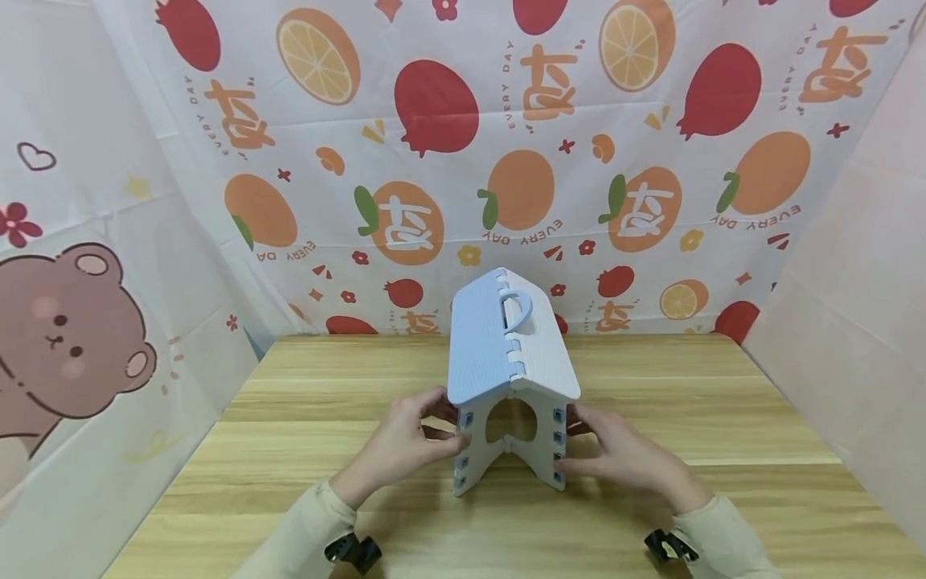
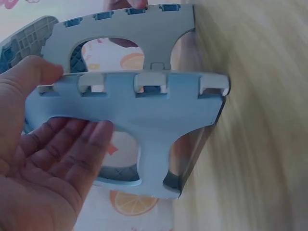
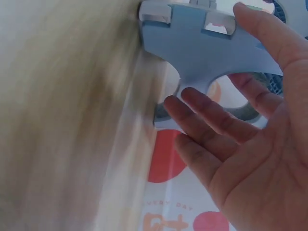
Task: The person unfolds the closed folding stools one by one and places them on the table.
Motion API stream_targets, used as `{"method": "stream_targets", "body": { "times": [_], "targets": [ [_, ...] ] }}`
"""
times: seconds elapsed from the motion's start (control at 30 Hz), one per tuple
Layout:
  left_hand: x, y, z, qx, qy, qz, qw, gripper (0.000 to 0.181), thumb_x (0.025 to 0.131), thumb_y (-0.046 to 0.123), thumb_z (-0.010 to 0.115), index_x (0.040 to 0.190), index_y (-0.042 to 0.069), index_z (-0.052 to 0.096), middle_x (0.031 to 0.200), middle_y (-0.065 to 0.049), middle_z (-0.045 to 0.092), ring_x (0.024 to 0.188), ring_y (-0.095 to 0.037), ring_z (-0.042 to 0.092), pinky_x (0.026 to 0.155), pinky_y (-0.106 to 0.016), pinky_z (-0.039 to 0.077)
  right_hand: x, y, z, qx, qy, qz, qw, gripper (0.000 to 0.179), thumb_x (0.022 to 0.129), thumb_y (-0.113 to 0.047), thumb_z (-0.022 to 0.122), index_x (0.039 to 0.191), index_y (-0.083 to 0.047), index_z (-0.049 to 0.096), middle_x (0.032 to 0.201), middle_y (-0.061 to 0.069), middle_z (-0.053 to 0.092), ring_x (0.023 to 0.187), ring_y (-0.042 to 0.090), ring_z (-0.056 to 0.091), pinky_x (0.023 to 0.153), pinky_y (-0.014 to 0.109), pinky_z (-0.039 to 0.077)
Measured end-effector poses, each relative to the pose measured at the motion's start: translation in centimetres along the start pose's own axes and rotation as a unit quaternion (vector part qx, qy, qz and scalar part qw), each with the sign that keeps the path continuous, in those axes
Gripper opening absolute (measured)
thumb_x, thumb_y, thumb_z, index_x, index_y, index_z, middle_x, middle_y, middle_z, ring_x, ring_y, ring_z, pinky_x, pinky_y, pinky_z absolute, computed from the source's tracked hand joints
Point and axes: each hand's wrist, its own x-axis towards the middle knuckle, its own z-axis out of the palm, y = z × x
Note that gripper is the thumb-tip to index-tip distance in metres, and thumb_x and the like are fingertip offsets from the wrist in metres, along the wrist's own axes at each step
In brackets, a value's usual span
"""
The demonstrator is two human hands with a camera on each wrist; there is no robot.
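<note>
A folding step stool (image 1: 477,346) in pale blue and off-white plastic stands partly folded on the table, its two top panels sloping like a roof with a loop handle (image 1: 526,312) at the ridge. My left hand (image 1: 408,438) grips its left leg panel (image 2: 159,110), thumb on the hinged front edge and fingers at the panel's opening. On the other side my right hand (image 1: 622,450) holds the right leg panel (image 3: 192,50) with its thumb on the edge and a finger by the opening. The other right fingers extend loosely along the outside.
The stool rests on a wood-grain table (image 1: 325,378). A fruit-print cloth (image 1: 448,193) hangs behind it, with pale cloths on both sides; the left one bears a bear drawing (image 1: 72,338). A black wrist device (image 1: 353,552) sits on each sleeve.
</note>
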Motion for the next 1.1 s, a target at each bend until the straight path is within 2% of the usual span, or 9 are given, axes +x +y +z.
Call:
{"method": "stream_targets", "body": {
  "times": [0.13, 0.23, 0.33, 0.47, 0.57, 0.7, 0.9, 1.1],
  "targets": [
    [0.0, 0.1, -1.4, -0.004, -0.003, 0.01, 0.9999, 0.041, 0.095, 0.013, 0.08, 0.132, 0.008, 0.065, 0.123, -0.01, 0.074, 0.117, -0.03, 0.072, 0.095, -0.039, 0.065, -0.3, -0.2, -1.2, -0.002, -0.002, 0.007, 1.0, 0.068, 0.097, -0.044, 0.079, 0.154, -0.016, 0.054, 0.149, 0.009, 0.066, 0.136, 0.039, 0.063, 0.111, 0.065, 0.051],
    [0.2, 0.5, -2.9, 0.004, 0.027, 0.026, 0.9993, 0.042, 0.101, 0.009, 0.073, 0.14, 0.004, 0.061, 0.135, -0.016, 0.071, 0.126, -0.039, 0.069, 0.102, -0.042, 0.062, -0.6, -0.5, -2.9, -0.017, 0.024, 0.01, 0.9995, 0.057, 0.104, -0.037, 0.071, 0.152, -0.01, 0.056, 0.152, 0.016, 0.063, 0.14, 0.046, 0.059, 0.111, 0.069, 0.049],
    [0.7, 1.4, -4.2, 0.019, 0.06, 0.039, 0.9972, 0.042, 0.106, 0.014, 0.067, 0.146, 0.004, 0.058, 0.147, -0.017, 0.066, 0.138, -0.038, 0.063, 0.109, -0.049, 0.057, -0.4, -1.1, -4.7, -0.037, 0.065, 0.008, 0.9972, 0.05, 0.111, -0.031, 0.06, 0.153, -0.005, 0.054, 0.154, 0.02, 0.06, 0.142, 0.048, 0.056, 0.111, 0.07, 0.049],
    [1.7, 3.0, -5.2, 0.059, 0.073, 0.043, 0.9947, 0.055, 0.109, 0.033, 0.064, 0.159, 0.012, 0.05, 0.163, -0.01, 0.053, 0.152, -0.033, 0.051, 0.122, -0.051, 0.045, 0.3, -2.5, -6.7, -0.061, 0.107, 0.02, 0.9922, 0.054, 0.115, -0.033, 0.051, 0.162, -0.009, 0.045, 0.163, 0.019, 0.052, 0.15, 0.046, 0.049, 0.115, 0.072, 0.043],
    [2.7, 4.1, -5.1, 0.11, 0.069, 0.049, 0.9903, 0.067, 0.109, 0.046, 0.06, 0.166, 0.015, 0.041, 0.171, -0.007, 0.044, 0.158, -0.032, 0.044, 0.128, -0.055, 0.038, 1.1, -3.7, -7.5, -0.07, 0.116, 0.022, 0.9905, 0.059, 0.115, -0.037, 0.048, 0.167, -0.012, 0.037, 0.17, 0.018, 0.043, 0.156, 0.046, 0.04, 0.12, 0.075, 0.036],
    [4.2, 5.1, -4.4, 0.155, 0.05, 0.061, 0.9847, 0.08, 0.108, 0.059, 0.054, 0.169, 0.012, 0.033, 0.176, -0.007, 0.034, 0.163, -0.032, 0.034, 0.131, -0.059, 0.03, 2.5, -5.0, -7.7, -0.072, 0.111, 0.006, 0.9912, 0.065, 0.115, -0.04, 0.047, 0.17, -0.01, 0.028, 0.175, 0.018, 0.032, 0.162, 0.045, 0.03, 0.125, 0.073, 0.029],
    [6.1, 5.2, -3.3, 0.179, 0.016, 0.061, 0.9817, 0.094, 0.103, 0.072, 0.051, 0.171, 0.011, 0.027, 0.179, -0.006, 0.025, 0.167, -0.032, 0.023, 0.133, -0.058, 0.027, 4.6, -6.5, -7.2, -0.079, 0.092, -0.022, 0.9923, 0.074, 0.114, -0.044, 0.049, 0.172, -0.008, 0.02, 0.18, 0.017, 0.019, 0.166, 0.041, 0.02, 0.131, 0.067, 0.022],
    [6.8, 4.8, -2.7, 0.188, -0.012, 0.054, 0.9806, 0.101, 0.1, 0.078, 0.05, 0.172, 0.012, 0.022, 0.18, -0.007, 0.02, 0.167, -0.032, 0.02, 0.134, -0.056, 0.026, 5.5, -7.0, -6.5, -0.069, 0.063, -0.029, 0.9952, 0.081, 0.112, -0.05, 0.051, 0.172, -0.007, 0.016, 0.181, 0.013, 0.012, 0.168, 0.037, 0.015, 0.133, 0.063, 0.021]
  ]
}}
